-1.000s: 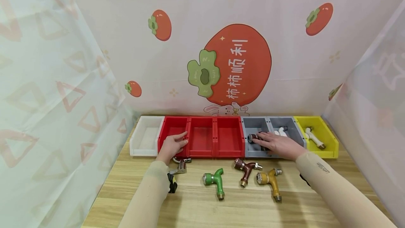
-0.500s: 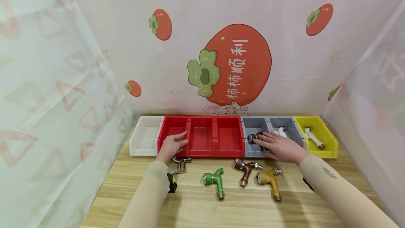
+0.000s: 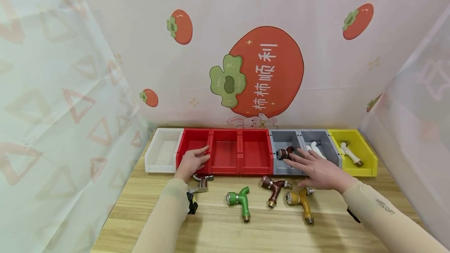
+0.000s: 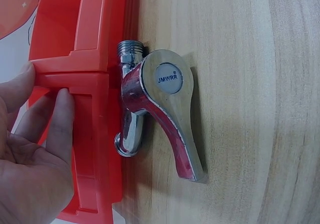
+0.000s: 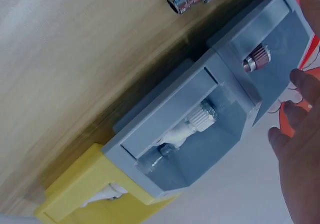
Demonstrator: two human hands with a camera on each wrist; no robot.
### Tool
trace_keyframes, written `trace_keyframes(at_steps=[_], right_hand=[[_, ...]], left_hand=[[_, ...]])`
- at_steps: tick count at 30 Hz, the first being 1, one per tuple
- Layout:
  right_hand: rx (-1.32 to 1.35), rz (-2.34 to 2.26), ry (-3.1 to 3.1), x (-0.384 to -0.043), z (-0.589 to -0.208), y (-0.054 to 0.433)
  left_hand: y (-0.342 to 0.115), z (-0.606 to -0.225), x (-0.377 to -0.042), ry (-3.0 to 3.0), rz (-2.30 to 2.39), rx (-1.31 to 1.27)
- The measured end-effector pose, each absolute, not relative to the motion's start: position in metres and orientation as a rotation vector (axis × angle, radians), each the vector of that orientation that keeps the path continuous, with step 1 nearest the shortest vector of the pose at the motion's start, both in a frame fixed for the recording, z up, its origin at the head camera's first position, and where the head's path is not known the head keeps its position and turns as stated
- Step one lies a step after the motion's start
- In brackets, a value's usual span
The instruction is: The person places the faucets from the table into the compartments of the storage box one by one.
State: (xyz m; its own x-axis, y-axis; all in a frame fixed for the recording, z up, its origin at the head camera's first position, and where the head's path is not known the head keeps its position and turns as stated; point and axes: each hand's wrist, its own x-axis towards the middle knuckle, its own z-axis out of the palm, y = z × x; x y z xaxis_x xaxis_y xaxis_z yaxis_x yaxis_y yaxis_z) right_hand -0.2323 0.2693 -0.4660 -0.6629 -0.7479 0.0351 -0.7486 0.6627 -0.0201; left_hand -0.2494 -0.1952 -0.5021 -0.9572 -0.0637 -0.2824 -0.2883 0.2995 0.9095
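Note:
My left hand [image 3: 192,162] is at the leftmost red bin [image 3: 195,139], its fingertips right at the wall beside the middle red bin. Just in front lies a chrome lever tap [image 4: 150,98], largely hidden by my wrist in the head view. My right hand [image 3: 321,169] hovers with spread fingers at the front of the left grey bin [image 3: 285,139]. Inside that bin lies a dark red tap [image 3: 284,153], partly covered by my fingers. A white tap [image 5: 187,129] is in the right grey bin [image 5: 220,129], beside my right hand.
A green tap [image 3: 241,203], another dark red tap [image 3: 274,189] and an ochre tap [image 3: 301,203] lie on the wooden table [image 3: 225,233]. The row of bins ends with a white bin [image 3: 150,157] at left and a yellow bin [image 3: 370,153] holding a whitish tap [image 3: 349,153].
My right hand has drawn back toward me and slightly right, off the dark red tap in the grey bin, its fingers now spread wider. The left hand stays where it was.

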Motion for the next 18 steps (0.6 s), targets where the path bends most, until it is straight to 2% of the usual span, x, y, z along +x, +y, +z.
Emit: trace_keyframes(at_steps=[10, 18], right_hand=[[1.373, 0.093, -2.705, -0.204, -0.478, 0.279], [1.329, 0.200, -2.898, -0.185, -0.485, 0.284]], left_hand=[[-0.194, -0.503, -0.251, 2.360, 1.727, -0.325], [-0.195, -0.503, -0.250, 2.367, 1.720, -0.338]])
